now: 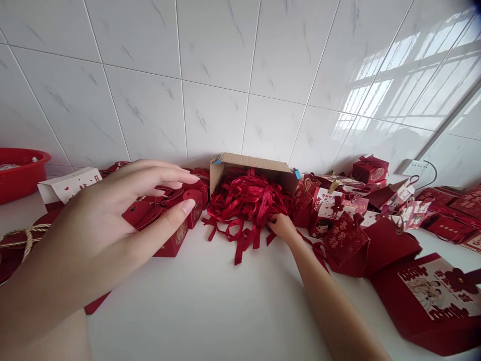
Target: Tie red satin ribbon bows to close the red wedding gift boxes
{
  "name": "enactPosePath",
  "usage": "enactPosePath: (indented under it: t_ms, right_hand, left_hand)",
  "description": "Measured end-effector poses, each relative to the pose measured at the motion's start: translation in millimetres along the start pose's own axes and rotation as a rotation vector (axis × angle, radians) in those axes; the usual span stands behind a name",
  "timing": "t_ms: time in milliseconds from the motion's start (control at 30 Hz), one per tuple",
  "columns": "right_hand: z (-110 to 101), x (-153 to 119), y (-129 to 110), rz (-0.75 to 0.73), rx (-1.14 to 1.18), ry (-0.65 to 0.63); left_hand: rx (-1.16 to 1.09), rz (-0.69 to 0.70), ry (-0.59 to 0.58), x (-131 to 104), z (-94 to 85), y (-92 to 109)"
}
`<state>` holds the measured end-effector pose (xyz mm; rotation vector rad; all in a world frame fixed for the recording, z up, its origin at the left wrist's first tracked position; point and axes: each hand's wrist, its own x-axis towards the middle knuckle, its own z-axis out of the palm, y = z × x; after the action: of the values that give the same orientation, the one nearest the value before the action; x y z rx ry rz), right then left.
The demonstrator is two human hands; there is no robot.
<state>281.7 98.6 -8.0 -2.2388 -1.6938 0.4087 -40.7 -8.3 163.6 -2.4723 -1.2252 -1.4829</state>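
Observation:
My left hand [124,215] is raised close to the camera, thumb and fingers apart, with nothing between them. Behind it stand dark red gift boxes [173,239], partly covered by the hand. A cardboard box [255,159] lies on its side against the wall, its mouth facing me. Shiny red ribbons [250,195] spill out of it in a tangled heap onto the white table. At the heap's lower right edge, my right hand [282,224] has its fingers closed on a red ribbon. The fingertips are partly hidden among the strands.
Red and white gift boxes [345,245] crowd the right side. A large red box [432,301] with a photo label lies at the front right. A red plastic basket [22,175] stands far left. Near the tiled wall [214,115] sits a power strip [413,168].

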Motion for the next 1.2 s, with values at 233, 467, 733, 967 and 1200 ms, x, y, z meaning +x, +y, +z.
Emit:
enactPosePath:
  t_ms: [233, 467, 733, 967, 1200]
  right_hand:
    - [-29, -4, 4, -0.027, 0.207, 0.049]
    - [-51, -24, -10, -0.107, 0.331, 0.001]
    - [-61, -37, -20, -0.164, 0.098, 0.14]
    - [-38, -39, -29, -0.39, -0.022, -0.286]
    - [-2, -27, -32, -0.432, -0.06, -0.289]
  left_hand:
    - [0.064, -0.03, 0.007, -4, 1.7, -3]
    - [0.069, -0.025, -0.066, 0, 7.3, -4]
    - [0.036, -0.037, -0.101, -1, 5.7, -2]
    - [0.03, -0.043, -0.114, -1, 7.3, -1]
    - [0.048, -0.053, -0.094, 1, 4.3, -3]
